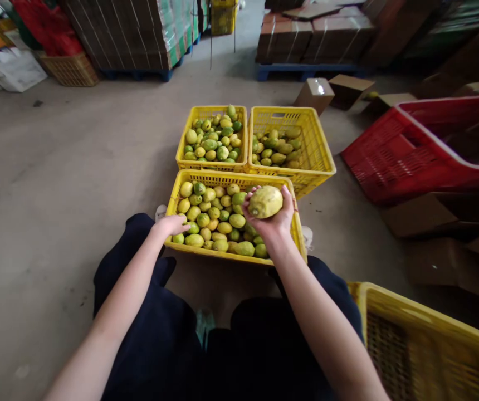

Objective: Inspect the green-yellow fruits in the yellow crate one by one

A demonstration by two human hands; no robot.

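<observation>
A large yellow lemon (265,202) with greenish patches rests in my right hand (279,223), whose fingers curl round its sides, above the right part of the near yellow crate (235,257). Many yellow and green lemons (224,228) fill the bottom of this crate. Over its left rim lies my left hand (171,225), palm down, fingers stretched inward beside a green lemon (192,227). That hand appears to hold nothing, though its fingertips are partly hidden among the fruit.
Behind stand two more yellow crates with lemons, one at left (178,147) and one at right (318,147). A red crate (379,156) and cardboard boxes (435,262) lie to the right. Another yellow crate (423,312) sits at lower right. Loaded pallets (306,71) stand behind.
</observation>
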